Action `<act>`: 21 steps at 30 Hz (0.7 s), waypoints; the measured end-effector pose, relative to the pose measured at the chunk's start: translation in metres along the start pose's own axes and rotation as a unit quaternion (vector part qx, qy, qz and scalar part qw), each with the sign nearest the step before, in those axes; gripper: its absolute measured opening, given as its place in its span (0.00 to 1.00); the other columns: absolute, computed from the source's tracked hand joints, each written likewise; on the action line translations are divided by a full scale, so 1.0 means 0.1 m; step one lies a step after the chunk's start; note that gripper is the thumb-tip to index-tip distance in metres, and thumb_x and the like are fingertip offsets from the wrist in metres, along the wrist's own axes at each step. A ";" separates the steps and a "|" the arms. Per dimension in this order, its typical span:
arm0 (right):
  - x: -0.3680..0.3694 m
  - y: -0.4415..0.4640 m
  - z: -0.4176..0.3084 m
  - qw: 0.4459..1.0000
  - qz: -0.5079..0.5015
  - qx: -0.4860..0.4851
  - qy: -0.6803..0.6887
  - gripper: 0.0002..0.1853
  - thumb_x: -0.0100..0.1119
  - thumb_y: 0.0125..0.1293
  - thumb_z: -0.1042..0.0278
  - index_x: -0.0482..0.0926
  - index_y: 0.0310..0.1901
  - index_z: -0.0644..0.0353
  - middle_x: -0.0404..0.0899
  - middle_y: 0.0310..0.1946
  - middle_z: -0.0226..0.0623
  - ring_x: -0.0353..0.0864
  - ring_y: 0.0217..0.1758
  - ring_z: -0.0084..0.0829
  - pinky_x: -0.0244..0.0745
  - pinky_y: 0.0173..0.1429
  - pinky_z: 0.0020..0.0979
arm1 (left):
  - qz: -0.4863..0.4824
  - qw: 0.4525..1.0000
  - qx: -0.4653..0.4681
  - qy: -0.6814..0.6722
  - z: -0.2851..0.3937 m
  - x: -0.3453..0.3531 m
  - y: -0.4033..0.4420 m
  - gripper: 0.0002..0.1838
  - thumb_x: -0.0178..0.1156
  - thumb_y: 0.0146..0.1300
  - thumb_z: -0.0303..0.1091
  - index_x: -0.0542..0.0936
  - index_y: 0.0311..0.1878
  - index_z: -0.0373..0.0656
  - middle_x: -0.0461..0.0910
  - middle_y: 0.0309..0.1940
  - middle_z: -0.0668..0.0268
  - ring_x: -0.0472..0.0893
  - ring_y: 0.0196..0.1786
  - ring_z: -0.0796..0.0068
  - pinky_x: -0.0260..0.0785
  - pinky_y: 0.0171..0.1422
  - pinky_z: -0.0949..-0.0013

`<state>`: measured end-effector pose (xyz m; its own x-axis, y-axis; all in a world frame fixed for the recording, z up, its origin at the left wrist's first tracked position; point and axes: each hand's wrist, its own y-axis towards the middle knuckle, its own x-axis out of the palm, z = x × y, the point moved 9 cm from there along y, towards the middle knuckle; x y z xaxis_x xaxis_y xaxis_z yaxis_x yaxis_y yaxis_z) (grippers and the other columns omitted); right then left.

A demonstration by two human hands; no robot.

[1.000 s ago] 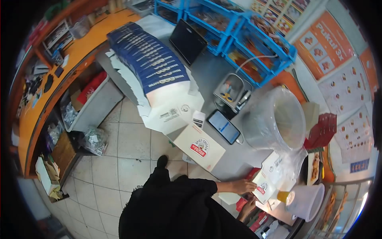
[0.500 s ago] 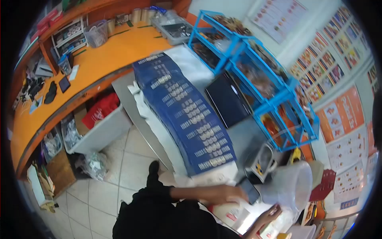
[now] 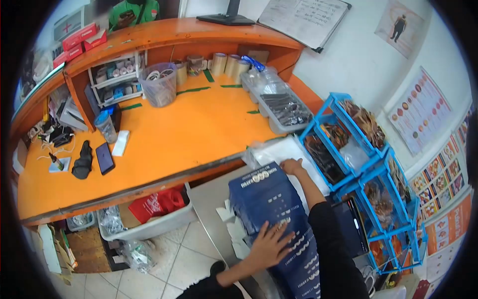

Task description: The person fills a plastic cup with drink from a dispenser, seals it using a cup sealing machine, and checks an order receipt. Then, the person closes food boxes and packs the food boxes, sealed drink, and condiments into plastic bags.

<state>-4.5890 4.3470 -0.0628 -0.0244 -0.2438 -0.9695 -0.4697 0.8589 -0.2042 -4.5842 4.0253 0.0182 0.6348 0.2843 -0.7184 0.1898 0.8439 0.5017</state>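
Note:
A long row of dark blue printed cartons [image 3: 271, 202] lies overlapped on the metal table. My left hand [image 3: 270, 247] rests on top of it, fingers spread, palm down. Beyond the row's far end, my right hand [image 3: 293, 167] reaches to the corner of the nearest carton, over white sheets [image 3: 298, 174]; its fingers are partly bunched, and whether they grip the carton cannot be told. White carton flaps [image 3: 234, 229] stick out on the row's left side. A black tablet [image 3: 350, 226] stands right of my right sleeve.
Blue tiered racks [image 3: 348, 174] hold packets on the right. Across the far side runs an orange counter [image 3: 164, 134] with a grey tray [image 3: 279, 109], a clear basket [image 3: 158, 87] and a phone [image 3: 105, 158]. Below is a grey bin [image 3: 174, 222]. A person in green [image 3: 144, 12] stands beyond the counter.
The view has swung toward the orange counter. Both my hands have left the white boxes by the clear bucket and are now at the blue cartons, the left on top, the right at the far end.

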 end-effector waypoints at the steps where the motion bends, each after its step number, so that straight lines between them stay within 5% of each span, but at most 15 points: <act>1: 0.14 0.07 0.01 0.989 -0.100 0.022 -0.109 0.12 0.51 0.50 0.62 0.77 0.37 0.48 0.75 0.41 0.32 0.70 0.49 0.34 0.48 0.54 0.56 | -0.003 1.000 -0.006 -0.011 -0.01 0.01 0.00 0.23 0.49 0.54 0.49 0.69 0.51 0.52 0.63 0.54 0.59 0.64 0.55 0.62 0.43 0.62 0.51; 2: 0.28 0.07 0.08 0.954 -0.202 0.046 -0.216 0.11 0.51 0.49 0.59 0.79 0.34 0.45 0.75 0.41 0.29 0.69 0.51 0.31 0.44 0.55 0.57 | -0.009 1.000 -0.014 -0.026 -0.02 0.02 0.00 0.23 0.49 0.54 0.49 0.69 0.52 0.52 0.63 0.54 0.59 0.64 0.55 0.62 0.43 0.62 0.51; 6: 0.39 0.19 0.14 0.960 -0.177 0.035 -0.216 0.09 0.51 0.49 0.59 0.79 0.30 0.47 0.76 0.39 0.28 0.68 0.51 0.31 0.44 0.54 0.56 | -0.029 0.999 -0.016 -0.037 -0.04 0.04 0.02 0.23 0.48 0.54 0.49 0.68 0.53 0.53 0.62 0.55 0.58 0.64 0.55 0.63 0.44 0.61 0.52; 14: 0.25 0.10 0.16 0.986 0.057 0.023 -0.157 0.08 0.48 0.49 0.65 0.78 0.28 0.44 0.77 0.30 0.25 0.71 0.43 0.28 0.52 0.48 0.48 | -0.027 0.999 -0.025 -0.030 -0.03 0.03 0.04 0.23 0.50 0.53 0.48 0.68 0.53 0.52 0.61 0.55 0.58 0.65 0.55 0.62 0.44 0.61 0.51; 16: -0.05 -0.14 0.46 0.964 0.214 0.121 0.103 0.07 0.48 0.51 0.65 0.78 0.26 0.46 0.78 0.28 0.30 0.75 0.36 0.31 0.59 0.43 0.41 | -0.026 0.999 -0.022 -0.020 -0.01 0.02 0.04 0.23 0.50 0.53 0.48 0.68 0.52 0.51 0.62 0.55 0.58 0.65 0.55 0.62 0.43 0.61 0.51; 18: -0.31 -0.30 0.62 0.935 0.284 0.091 0.192 0.06 0.48 0.51 0.68 0.77 0.25 0.50 0.76 0.24 0.34 0.75 0.32 0.28 0.61 0.41 0.40 | -0.025 0.999 -0.014 -0.013 0.01 0.02 0.03 0.23 0.50 0.53 0.48 0.69 0.52 0.51 0.62 0.55 0.57 0.65 0.55 0.61 0.42 0.61 0.51; 21: -0.93 -0.59 0.71 0.824 0.381 -0.027 0.417 0.06 0.47 0.57 0.68 0.74 0.28 0.57 0.73 0.23 0.29 0.70 0.27 0.22 0.62 0.34 0.22 | -0.001 1.000 -0.013 -0.015 0.03 -0.01 0.04 0.22 0.50 0.53 0.48 0.70 0.51 0.51 0.63 0.54 0.57 0.64 0.55 0.60 0.40 0.63 0.51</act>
<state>-4.4967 4.3512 0.0296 -0.9190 0.1140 -0.3775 -0.0744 0.8901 0.4497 -4.5818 4.0268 0.0218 0.6568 0.2688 -0.7045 0.1726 0.8560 0.4874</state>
